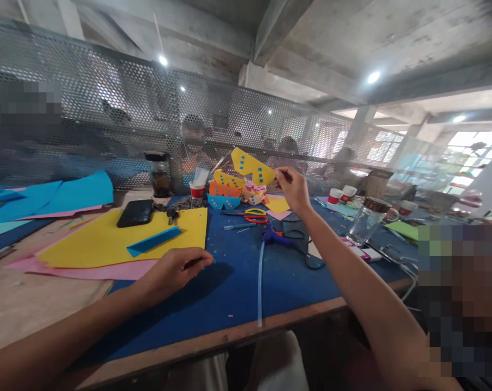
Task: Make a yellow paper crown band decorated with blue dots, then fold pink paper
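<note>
My right hand (pixel 294 188) is raised over the far side of the table, fingers pinched on the edge of a yellow foam mask (pixel 251 165) with small blue squares on it. Below the mask lies a pile of similar cut-out masks (pixel 229 193) in yellow, orange, blue and pink. My left hand (pixel 176 269) rests on the blue foam sheet (pixel 238 282) near me, fingers curled together; whether anything is in them I cannot make out. A yellow sheet (pixel 107 239) with a blue strip (pixel 154 241) lies just beyond it.
Scissors with red and yellow handles (pixel 252 215), a blue glue gun (pixel 276 237), a black phone (pixel 135 213), keys (pixel 171 215), a dark jar (pixel 160 175), a glass jar (pixel 366 220) and paper cups (pixel 340 194) stand on the table. A perforated metal screen (pixel 107 108) runs behind. People sit beyond it.
</note>
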### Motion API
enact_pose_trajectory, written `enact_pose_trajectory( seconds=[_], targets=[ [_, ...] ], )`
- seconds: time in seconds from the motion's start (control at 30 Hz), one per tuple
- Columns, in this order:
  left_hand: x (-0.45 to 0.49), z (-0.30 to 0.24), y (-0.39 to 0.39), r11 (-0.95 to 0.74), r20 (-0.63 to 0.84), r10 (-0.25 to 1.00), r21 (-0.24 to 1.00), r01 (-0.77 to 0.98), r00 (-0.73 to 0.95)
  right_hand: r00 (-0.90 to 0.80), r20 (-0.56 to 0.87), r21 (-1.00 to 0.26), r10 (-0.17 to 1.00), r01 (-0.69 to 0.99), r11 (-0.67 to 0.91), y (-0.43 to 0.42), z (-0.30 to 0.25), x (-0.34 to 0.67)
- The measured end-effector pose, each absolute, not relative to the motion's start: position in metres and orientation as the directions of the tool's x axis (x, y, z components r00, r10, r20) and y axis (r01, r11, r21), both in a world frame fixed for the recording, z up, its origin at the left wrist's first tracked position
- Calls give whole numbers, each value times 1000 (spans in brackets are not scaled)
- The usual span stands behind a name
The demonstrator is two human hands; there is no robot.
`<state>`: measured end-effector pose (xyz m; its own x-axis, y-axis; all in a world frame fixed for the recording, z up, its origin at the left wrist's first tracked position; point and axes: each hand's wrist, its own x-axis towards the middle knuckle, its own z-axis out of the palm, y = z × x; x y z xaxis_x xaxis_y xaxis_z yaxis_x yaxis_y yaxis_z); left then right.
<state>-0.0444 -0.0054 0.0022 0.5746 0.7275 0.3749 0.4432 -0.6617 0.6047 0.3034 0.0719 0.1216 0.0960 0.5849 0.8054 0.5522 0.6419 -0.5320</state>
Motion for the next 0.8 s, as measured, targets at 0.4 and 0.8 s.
enact_pose_trajectory(
  seconds=[0.4, 0.8],
  targets=[
    [-47, 3, -6, -682, 382, 711, 580, 446, 590, 78, 796, -524, 600, 584, 620, 76, 121, 305],
    [-46, 0, -9, -697, 389, 697, 566, 441, 603, 70, 788, -499, 612, 654, 568, 111, 138, 315]
  ],
)
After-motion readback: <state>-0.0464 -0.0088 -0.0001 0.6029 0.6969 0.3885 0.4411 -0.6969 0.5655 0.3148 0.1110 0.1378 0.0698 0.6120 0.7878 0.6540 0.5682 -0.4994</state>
